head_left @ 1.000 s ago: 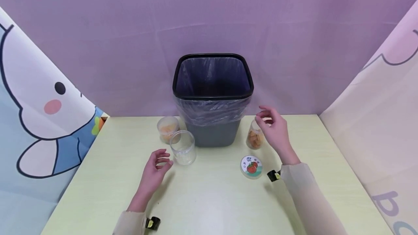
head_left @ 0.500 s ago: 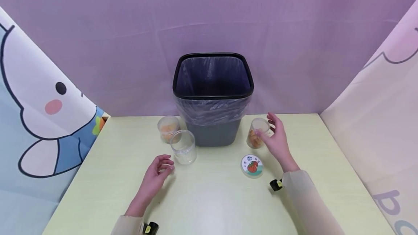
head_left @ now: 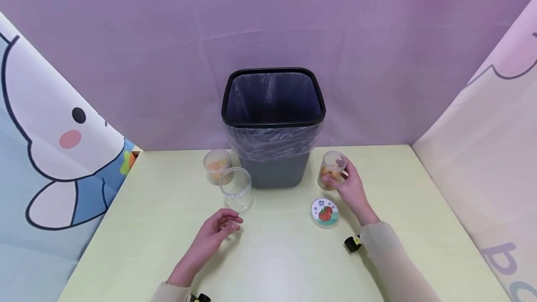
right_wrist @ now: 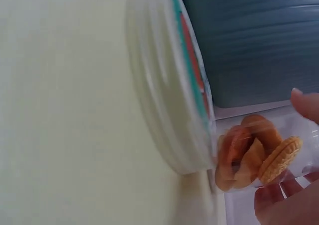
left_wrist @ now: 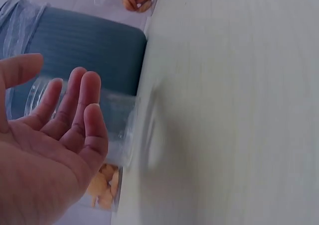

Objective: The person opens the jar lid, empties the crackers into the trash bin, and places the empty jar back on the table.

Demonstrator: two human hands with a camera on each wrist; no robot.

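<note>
Plastic jar [head_left: 331,168], frame centre-right, gripped by right hand [head_left: 353,191]; likely light, stiff, slippery, best held mid-wall. Left hand [head_left: 215,233], lower centre-left, loosely curled, empty.

The jars [head_left: 333,162] are clear, the cookies [right_wrist: 264,155] golden brown; the lid [head_left: 325,213] is white and green with red tomatoes [head_left: 325,214]. The bin [head_left: 272,174] is grey, its rim [head_left: 273,125] black; the counter [head_left: 272,260] pale yellow, the curtain [head_left: 268,17] purple.

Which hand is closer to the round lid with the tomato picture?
Right. The right hand is just beyond and to the right of the tomato-picture lid, fingers around the cookie jar; the left hand is farther off, to the lid's left.
</note>
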